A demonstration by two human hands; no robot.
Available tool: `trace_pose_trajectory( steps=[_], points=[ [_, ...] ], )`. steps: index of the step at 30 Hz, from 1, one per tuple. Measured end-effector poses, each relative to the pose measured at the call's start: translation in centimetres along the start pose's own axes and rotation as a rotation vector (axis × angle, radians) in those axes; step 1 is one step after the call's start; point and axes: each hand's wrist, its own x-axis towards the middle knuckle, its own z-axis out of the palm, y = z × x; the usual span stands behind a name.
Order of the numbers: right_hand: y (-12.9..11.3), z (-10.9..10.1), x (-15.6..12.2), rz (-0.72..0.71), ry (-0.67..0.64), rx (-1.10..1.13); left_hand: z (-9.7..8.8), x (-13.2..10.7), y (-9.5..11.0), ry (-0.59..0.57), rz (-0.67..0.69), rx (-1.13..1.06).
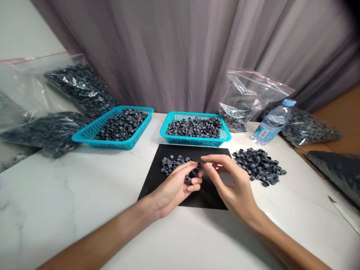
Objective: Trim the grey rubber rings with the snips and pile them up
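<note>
My left hand (176, 185) lies on a black mat (165, 180), its fingers curled around several small dark grey rings (194, 174). My right hand (233, 183) hovers just to the right, its thumb and forefinger pinched together next to those rings; what they pinch is too small to make out. A small heap of loose rings (171, 163) sits on the mat's far left part. A bigger pile of rings (258, 165) lies on the white table right of the mat.
Two turquoise baskets (84, 133) (225, 135) full of rings stand behind the mat. Clear bags of rings (78, 88) (242, 101) lie at left and back right. A water bottle (271, 123) lies at right. A knife blade (344, 214) rests near the right edge.
</note>
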Motion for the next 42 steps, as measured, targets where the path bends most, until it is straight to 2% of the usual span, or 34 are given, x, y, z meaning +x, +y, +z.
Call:
trace_pose_trajectory(
  steps=[2,6,11,15,20,26,31,38,42],
  points=[
    [0.3,-0.1,0.3,0.077,-0.005,0.008,0.1,0.1,0.2,0.004,-0.009,-0.001],
    [0.9,-0.2,0.5,0.202,-0.097,0.09,0.2,0.2,0.4,-0.001,-0.003,0.032],
    [1.0,-0.2,0.6,0.21,-0.135,0.133,0.0,0.1,0.2,-0.017,-0.029,0.046],
    [0.9,-0.2,0.8,0.243,-0.126,0.187,-0.1,0.2,0.4,0.007,-0.079,-0.009],
    [1.3,-0.4,1.1,0.399,-0.093,0.383,-0.1,0.5,0.8,0.016,-0.102,-0.047],
    [1.7,0.0,1.2,0.509,-0.085,0.573,0.1,0.3,1.3,-0.049,0.002,0.076],
    [1.8,0.2,1.1,0.548,-0.049,0.652,0.4,0.3,1.5,-0.023,0.103,0.272],
    [1.1,-0.4,1.9,0.535,-0.079,0.645,-0.1,0.8,1.3,0.052,0.391,0.541],
    [1.0,-1.5,3.6,0.5,-0.122,0.566,0.0,0.5,1.6,0.085,0.406,0.596]
  ],
)
